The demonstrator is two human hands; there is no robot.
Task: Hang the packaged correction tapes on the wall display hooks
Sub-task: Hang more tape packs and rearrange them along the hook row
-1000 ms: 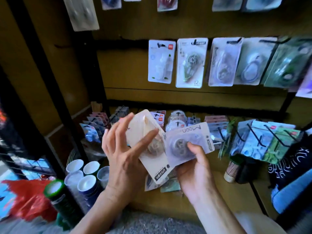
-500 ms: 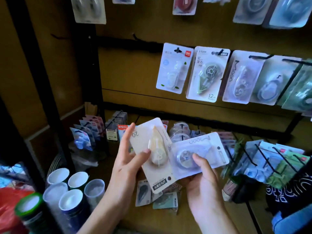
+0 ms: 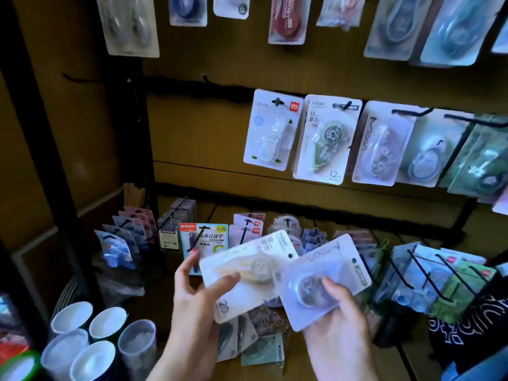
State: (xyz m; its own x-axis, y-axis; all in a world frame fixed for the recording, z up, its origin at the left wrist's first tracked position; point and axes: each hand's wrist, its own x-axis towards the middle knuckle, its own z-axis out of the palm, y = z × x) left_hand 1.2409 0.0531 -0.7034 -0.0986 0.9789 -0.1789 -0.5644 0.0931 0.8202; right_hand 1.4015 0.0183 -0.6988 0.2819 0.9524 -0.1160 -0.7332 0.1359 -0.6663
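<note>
Tipping flatter than before: beige pack (image 3: 242,273) in left hand (image 3: 196,295) grip; Moon pack (image 3: 321,281) in right hand (image 3: 339,317) grip.

The cream pack (image 3: 248,276) in the left hand (image 3: 192,292) shows "20". The clear pack (image 3: 321,281) in the right hand (image 3: 338,314) reads "Moon". On the wall, a hanging pack (image 3: 327,138) shows "12 m", and a red pack (image 3: 287,19) reads "ROSY".

Each hand (image 3: 198,295) (image 3: 339,317) grips one, seemingly, correction-tape pack (image 3: 247,273) (image 3: 321,281)
</note>
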